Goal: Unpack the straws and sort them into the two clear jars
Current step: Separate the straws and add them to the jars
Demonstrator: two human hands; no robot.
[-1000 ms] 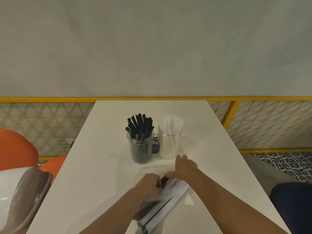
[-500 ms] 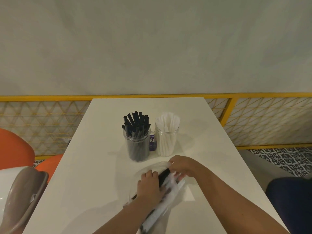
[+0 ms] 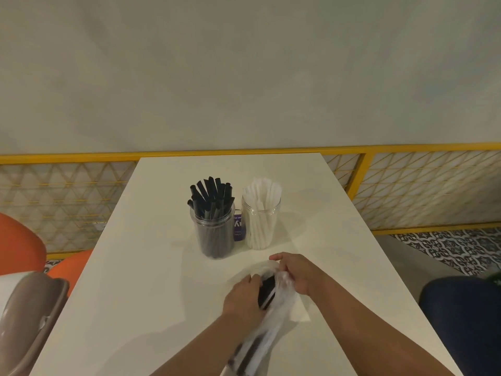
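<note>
Both bare forearms reach forward and angle inward, so the hands sit close together. The left hand [image 3: 245, 297] curls its fingers round the straw packet [image 3: 271, 331]. The right hand [image 3: 295, 275], knuckles up, pinches the packet's plastic just beside it.

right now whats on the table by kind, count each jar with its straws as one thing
clear jars: 2, the jar of black straws and the jar of white straws
plastic straw pack: 1, held by the left hand and the right hand
small purple item between the jars: 1
white sheet under the pack: 1
total: 5
</note>
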